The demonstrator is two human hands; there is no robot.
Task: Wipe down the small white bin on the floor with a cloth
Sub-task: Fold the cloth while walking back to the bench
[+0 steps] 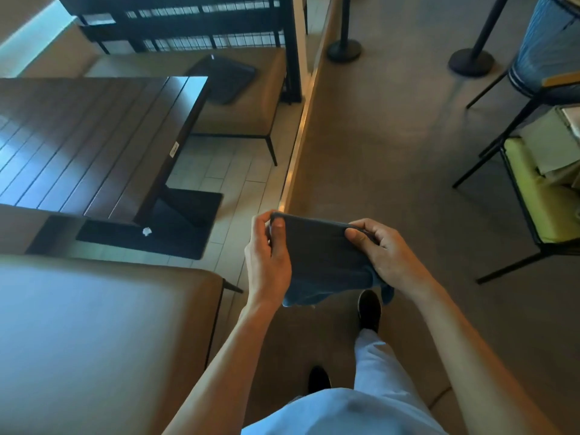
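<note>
A dark blue-grey cloth (323, 259) is stretched between both hands in front of my body, its lower edge hanging loose. My left hand (268, 262) pinches the cloth's left top corner between thumb and fingers. My right hand (383, 252) grips the right side, fingers curled over the fabric. No small white bin shows in the head view.
A dark slatted table (94, 136) on a black base stands to the left, with tan upholstered benches (94, 324) near and far. A metal floor strip (298, 142) divides tile from carpet. Black stanchion bases (344, 50) stand ahead; a green-cushioned chair (539, 208) is at right.
</note>
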